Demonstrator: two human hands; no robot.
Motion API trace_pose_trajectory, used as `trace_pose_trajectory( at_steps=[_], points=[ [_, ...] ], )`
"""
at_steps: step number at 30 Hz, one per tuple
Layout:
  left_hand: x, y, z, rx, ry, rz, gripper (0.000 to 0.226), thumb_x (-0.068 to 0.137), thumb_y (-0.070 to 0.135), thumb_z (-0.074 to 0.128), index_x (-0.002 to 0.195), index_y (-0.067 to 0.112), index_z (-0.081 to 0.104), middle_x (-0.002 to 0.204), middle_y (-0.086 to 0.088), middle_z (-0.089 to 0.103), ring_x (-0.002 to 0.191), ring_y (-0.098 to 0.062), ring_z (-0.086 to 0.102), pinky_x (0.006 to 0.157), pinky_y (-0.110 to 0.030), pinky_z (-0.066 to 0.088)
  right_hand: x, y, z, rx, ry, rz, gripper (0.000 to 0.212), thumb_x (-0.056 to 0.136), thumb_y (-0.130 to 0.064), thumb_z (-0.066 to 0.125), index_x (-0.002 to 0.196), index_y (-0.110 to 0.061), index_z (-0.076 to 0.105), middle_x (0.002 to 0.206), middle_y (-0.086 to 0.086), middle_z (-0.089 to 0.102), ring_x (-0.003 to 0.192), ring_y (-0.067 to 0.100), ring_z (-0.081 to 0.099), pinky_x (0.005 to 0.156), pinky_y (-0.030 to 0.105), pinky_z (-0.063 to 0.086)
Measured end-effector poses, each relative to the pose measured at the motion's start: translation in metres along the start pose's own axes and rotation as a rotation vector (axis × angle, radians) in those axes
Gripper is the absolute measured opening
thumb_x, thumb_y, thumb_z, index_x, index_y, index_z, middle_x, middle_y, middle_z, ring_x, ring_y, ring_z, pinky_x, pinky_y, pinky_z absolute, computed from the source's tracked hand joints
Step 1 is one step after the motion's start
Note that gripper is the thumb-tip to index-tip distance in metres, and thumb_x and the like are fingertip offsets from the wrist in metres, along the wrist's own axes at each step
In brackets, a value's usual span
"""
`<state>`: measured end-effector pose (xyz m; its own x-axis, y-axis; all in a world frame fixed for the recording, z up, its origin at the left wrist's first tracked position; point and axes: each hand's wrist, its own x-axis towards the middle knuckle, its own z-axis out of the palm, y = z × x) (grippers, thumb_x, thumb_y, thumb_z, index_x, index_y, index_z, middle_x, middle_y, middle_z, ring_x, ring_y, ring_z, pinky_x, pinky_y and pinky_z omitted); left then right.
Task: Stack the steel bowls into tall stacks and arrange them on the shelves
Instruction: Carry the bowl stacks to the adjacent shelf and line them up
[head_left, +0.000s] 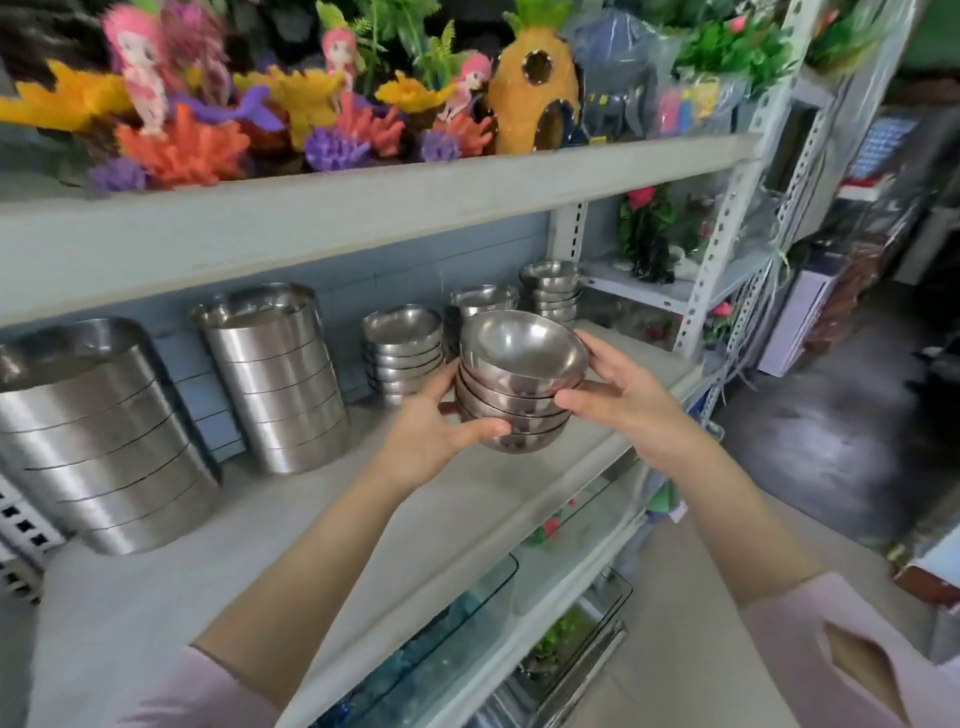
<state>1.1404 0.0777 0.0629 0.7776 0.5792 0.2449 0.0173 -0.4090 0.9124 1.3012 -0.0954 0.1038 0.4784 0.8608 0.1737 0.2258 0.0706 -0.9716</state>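
Observation:
A short stack of several small steel bowls (519, 384) is held between both hands just above the grey middle shelf (363, 519). My left hand (441, 421) grips its left side and my right hand (618, 395) grips its right side. Behind it on the shelf stand three other small bowl stacks: one at the left (402, 345), one in the middle partly hidden (483, 299), one at the far right (553, 291). Two tall stacks of large straight-sided steel bowls stand further left, one near the middle (275, 379) and one at the far left (98, 436).
The upper shelf (363, 208) hangs low over the bowls and carries coloured aquarium ornaments, with a pineapple house (535, 83). A perforated steel upright (727, 249) bounds the shelf on the right. Glass tanks (467, 623) sit on the shelf below. A dark floor aisle (831, 415) lies to the right.

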Motion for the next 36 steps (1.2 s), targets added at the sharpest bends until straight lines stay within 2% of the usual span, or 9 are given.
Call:
trace_pose_trajectory(
  at_steps=[3,6,9,15,20,23,28,31,36],
  points=[
    [0.04,-0.012,0.04,-0.023,0.053,-0.031,0.09,0.061,0.036,0.09,0.14,0.026,0.046,0.123,0.016,0.063,0.105,0.0,0.061,0.087,-0.01,0.047,0.038,0.023,-0.046,-0.02,-0.041,0.001,0.08,0.068,-0.014,0.081,0.137,-0.037,0.049,0.135,-0.012,0.059,0.107,0.006,0.068,0.09,0.023,0.055],
    [0.085,-0.031,0.087,-0.065,0.095,-0.057,0.086,0.065,0.028,0.089,0.139,0.028,0.045,0.123,0.019,0.06,0.103,0.004,0.059,0.08,-0.005,0.045,0.083,0.053,-0.1,-0.051,-0.114,0.005,0.079,0.076,-0.003,0.078,0.143,-0.03,0.045,0.135,-0.014,0.057,0.106,-0.003,0.066,0.083,0.013,0.053],
    [0.133,-0.046,0.131,-0.072,0.154,-0.113,0.098,0.055,0.046,0.089,0.14,0.032,0.043,0.123,0.021,0.06,0.107,-0.001,0.06,0.083,-0.011,0.046,0.13,0.079,-0.152,-0.063,-0.187,-0.005,0.075,0.079,0.003,0.075,0.14,-0.03,0.045,0.132,-0.018,0.056,0.103,-0.017,0.06,0.078,0.007,0.049],
    [0.214,-0.058,0.2,-0.094,0.199,-0.223,0.086,0.064,0.024,0.089,0.137,0.026,0.044,0.127,0.012,0.06,0.115,-0.003,0.058,0.097,-0.018,0.045,0.214,0.123,-0.241,-0.107,-0.322,0.088,0.096,0.061,-0.029,0.088,0.146,-0.034,0.044,0.139,-0.012,0.057,0.125,0.003,0.056,0.107,0.033,0.046],
    [0.246,-0.072,0.232,-0.081,0.293,-0.302,0.095,0.056,0.033,0.091,0.137,0.017,0.045,0.124,0.001,0.063,0.108,-0.005,0.063,0.085,-0.014,0.049,0.258,0.145,-0.275,-0.116,-0.433,0.107,0.108,0.056,-0.029,0.09,0.15,-0.028,0.038,0.14,-0.012,0.057,0.124,0.004,0.058,0.111,0.04,0.043],
    [0.254,-0.075,0.243,-0.082,0.327,-0.321,0.093,0.061,0.018,0.09,0.139,0.013,0.042,0.125,-0.004,0.062,0.101,-0.001,0.064,0.079,-0.011,0.049,0.271,0.157,-0.285,-0.114,-0.475,0.091,0.106,0.058,-0.027,0.088,0.151,-0.026,0.037,0.142,-0.013,0.054,0.125,0.001,0.055,0.112,0.034,0.041],
    [0.26,-0.074,0.251,-0.056,0.343,-0.314,0.094,0.055,0.042,0.086,0.137,0.024,0.044,0.118,0.012,0.066,0.109,-0.005,0.064,0.089,-0.017,0.049,0.284,0.168,-0.293,-0.074,-0.504,0.075,0.101,0.06,-0.029,0.087,0.148,-0.034,0.039,0.142,-0.017,0.053,0.125,-0.002,0.054,0.108,0.027,0.042],
    [0.259,-0.076,0.254,-0.031,0.341,-0.32,0.091,0.059,0.042,0.085,0.138,0.024,0.043,0.118,0.015,0.067,0.112,-0.007,0.063,0.099,-0.027,0.047,0.286,0.171,-0.294,-0.067,-0.519,0.06,0.096,0.061,-0.031,0.086,0.146,-0.041,0.04,0.14,-0.023,0.052,0.124,-0.006,0.053,0.104,0.019,0.042],
    [0.258,-0.078,0.255,-0.013,0.339,-0.337,0.098,0.058,0.05,0.085,0.142,0.025,0.04,0.127,0.013,0.063,0.119,-0.004,0.058,0.103,-0.027,0.044,0.286,0.176,-0.293,-0.051,-0.521,0.032,0.082,0.072,-0.014,0.081,0.134,-0.048,0.039,0.135,-0.026,0.052,0.118,-0.013,0.054,0.088,0.005,0.044]
  ],
)
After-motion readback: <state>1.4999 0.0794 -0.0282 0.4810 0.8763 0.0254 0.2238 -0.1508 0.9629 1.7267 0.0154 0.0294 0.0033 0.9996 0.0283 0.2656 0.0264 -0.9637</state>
